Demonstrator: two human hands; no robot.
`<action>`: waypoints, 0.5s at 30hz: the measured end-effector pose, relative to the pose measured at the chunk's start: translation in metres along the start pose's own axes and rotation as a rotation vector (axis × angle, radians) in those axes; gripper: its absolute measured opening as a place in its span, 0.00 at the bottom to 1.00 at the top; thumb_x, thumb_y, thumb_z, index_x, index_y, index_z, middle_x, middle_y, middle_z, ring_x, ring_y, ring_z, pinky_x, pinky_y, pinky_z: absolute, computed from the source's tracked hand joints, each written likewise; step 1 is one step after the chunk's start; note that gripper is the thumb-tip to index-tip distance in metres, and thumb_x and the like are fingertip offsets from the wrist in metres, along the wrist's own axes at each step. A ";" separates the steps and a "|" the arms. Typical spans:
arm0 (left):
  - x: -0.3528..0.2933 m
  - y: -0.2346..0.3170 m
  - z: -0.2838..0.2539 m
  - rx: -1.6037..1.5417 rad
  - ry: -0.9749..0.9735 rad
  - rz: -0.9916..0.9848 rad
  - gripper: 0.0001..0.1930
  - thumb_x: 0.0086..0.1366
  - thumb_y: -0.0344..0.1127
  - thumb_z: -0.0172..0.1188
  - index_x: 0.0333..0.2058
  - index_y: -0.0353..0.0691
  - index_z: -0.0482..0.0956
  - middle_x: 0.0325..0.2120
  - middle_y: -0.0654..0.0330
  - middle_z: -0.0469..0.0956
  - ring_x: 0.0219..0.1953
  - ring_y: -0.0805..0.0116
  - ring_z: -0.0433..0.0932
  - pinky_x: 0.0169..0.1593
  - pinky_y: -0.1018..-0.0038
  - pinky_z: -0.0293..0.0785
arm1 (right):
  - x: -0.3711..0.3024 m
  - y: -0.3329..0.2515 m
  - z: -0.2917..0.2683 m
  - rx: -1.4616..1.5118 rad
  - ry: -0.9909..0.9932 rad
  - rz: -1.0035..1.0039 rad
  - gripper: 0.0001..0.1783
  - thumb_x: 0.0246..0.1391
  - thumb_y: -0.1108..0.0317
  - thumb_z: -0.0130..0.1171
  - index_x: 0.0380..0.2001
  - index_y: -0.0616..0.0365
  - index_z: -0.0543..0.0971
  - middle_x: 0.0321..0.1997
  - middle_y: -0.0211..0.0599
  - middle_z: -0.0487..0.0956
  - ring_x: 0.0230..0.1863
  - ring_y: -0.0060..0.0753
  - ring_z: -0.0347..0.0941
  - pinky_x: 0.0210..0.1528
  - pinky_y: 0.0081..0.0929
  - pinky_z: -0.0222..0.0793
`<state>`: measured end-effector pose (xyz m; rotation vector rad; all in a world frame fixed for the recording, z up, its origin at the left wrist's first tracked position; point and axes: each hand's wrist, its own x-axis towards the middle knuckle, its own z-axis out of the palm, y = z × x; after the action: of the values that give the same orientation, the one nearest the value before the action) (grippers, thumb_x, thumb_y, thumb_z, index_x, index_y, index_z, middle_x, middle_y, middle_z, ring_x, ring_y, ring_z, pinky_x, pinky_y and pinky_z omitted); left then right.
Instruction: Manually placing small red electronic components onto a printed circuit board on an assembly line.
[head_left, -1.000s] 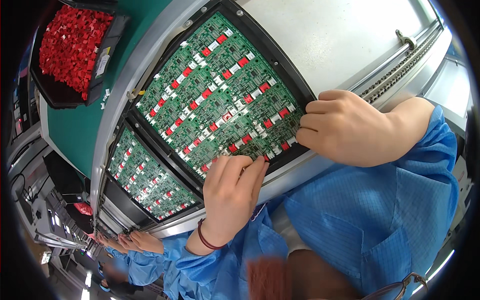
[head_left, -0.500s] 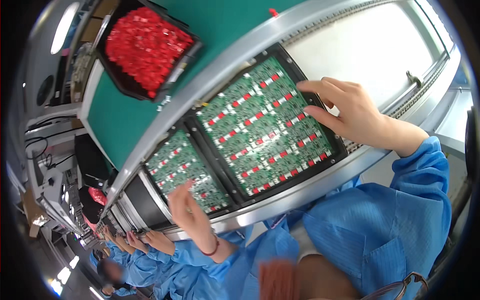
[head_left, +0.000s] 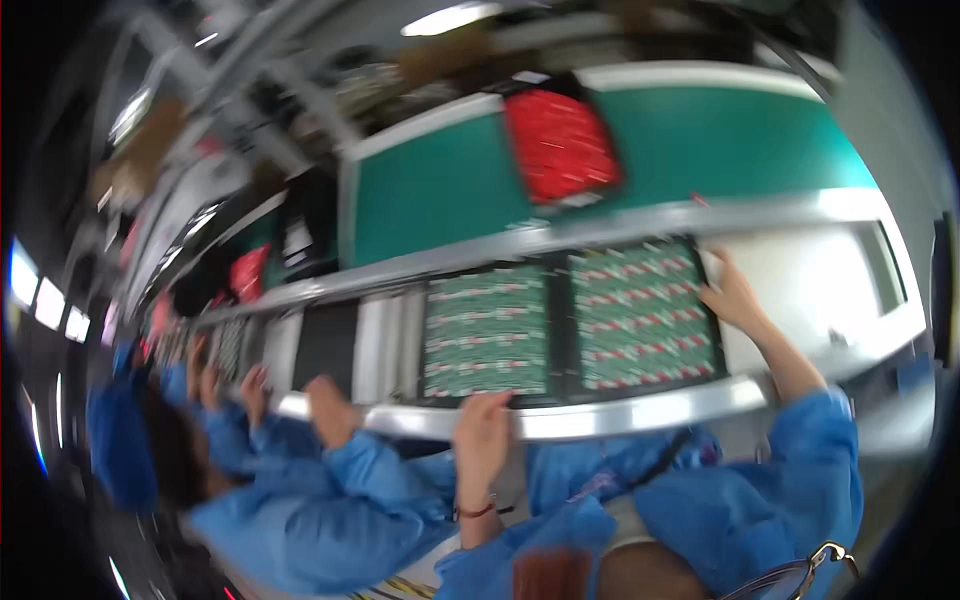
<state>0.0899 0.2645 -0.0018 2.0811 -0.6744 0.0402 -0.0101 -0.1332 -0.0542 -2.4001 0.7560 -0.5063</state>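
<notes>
By PCB [head_left: 645,320] edges, hands [head_left: 484,435] [head_left: 738,292], open bed [head_left: 800,285] R

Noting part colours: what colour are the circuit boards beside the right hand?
The circuit boards are green with red and white rows: head view.

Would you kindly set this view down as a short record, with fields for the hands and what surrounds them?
Left hand: by the near edge of the left green board panel; blur hides whether it holds anything
Right hand: thumb and forefinger apart, at the right edge of the right green board panel; contact unclear
Near side: metal rail
Far side: green surface bearing a heap of red parts
Left side: co-worker in blue
Picture quality: motion-blurred
</notes>
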 end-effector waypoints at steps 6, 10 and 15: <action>-0.035 -0.019 -0.009 -0.187 0.002 -0.079 0.08 0.58 0.24 0.53 0.35 0.36 0.78 0.31 0.56 0.76 0.31 0.66 0.76 0.36 0.76 0.71 | 0.003 0.021 -0.001 -0.075 -0.073 0.031 0.38 0.33 0.72 0.56 0.55 0.58 0.59 0.22 0.42 0.68 0.27 0.43 0.68 0.32 0.36 0.62; -0.054 -0.052 -0.015 -0.197 0.069 -0.134 0.07 0.58 0.25 0.54 0.35 0.35 0.78 0.32 0.57 0.77 0.31 0.67 0.75 0.35 0.78 0.71 | 0.018 0.094 0.010 -0.041 -0.042 0.157 0.40 0.36 0.75 0.55 0.57 0.59 0.56 0.48 0.59 0.69 0.51 0.51 0.65 0.54 0.34 0.57; -0.099 -0.059 -0.019 -0.101 0.176 -0.234 0.07 0.57 0.25 0.55 0.35 0.37 0.78 0.31 0.57 0.76 0.30 0.69 0.75 0.34 0.79 0.70 | 0.046 0.194 -0.016 -0.233 0.121 0.152 0.42 0.38 0.75 0.56 0.59 0.60 0.54 0.59 0.54 0.62 0.61 0.50 0.57 0.62 0.34 0.50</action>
<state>0.0380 0.3496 -0.0635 2.0180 -0.3181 0.0553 -0.0601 -0.3002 -0.1528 -2.5142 1.0952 -0.5293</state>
